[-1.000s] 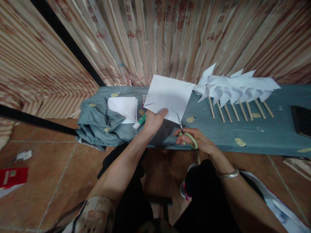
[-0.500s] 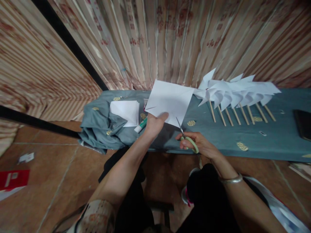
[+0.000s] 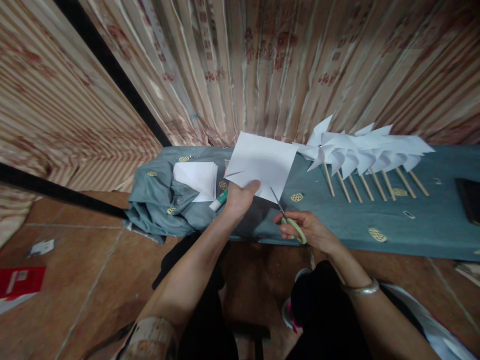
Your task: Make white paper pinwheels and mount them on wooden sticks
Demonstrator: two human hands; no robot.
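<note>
My left hand (image 3: 242, 199) grips the lower edge of a square sheet of white paper (image 3: 264, 162), its thumb pressed on top. A slit runs in from the sheet's left corner. In my right hand (image 3: 300, 227) is a pair of scissors (image 3: 294, 230) with pale green handles. Their blades lie at the sheet's lower right corner, pointing up toward its middle. Left of the sheet sits a stack of white paper squares (image 3: 195, 177). Beside my left wrist lies a green and white tube (image 3: 220, 200).
Several white paper pinwheels (image 3: 360, 150) on wooden sticks lie in a row on the right of the grey-green cloth (image 3: 330, 220). A dark phone-like object (image 3: 468, 197) is at the far right. Behind stands a patterned curtain (image 3: 240, 65); a black pole (image 3: 116, 75) slants at left.
The whole scene sits slightly lower in the picture as the view tilts. The scissor blades remain at the sheet's corner, and both hands keep their holds.
</note>
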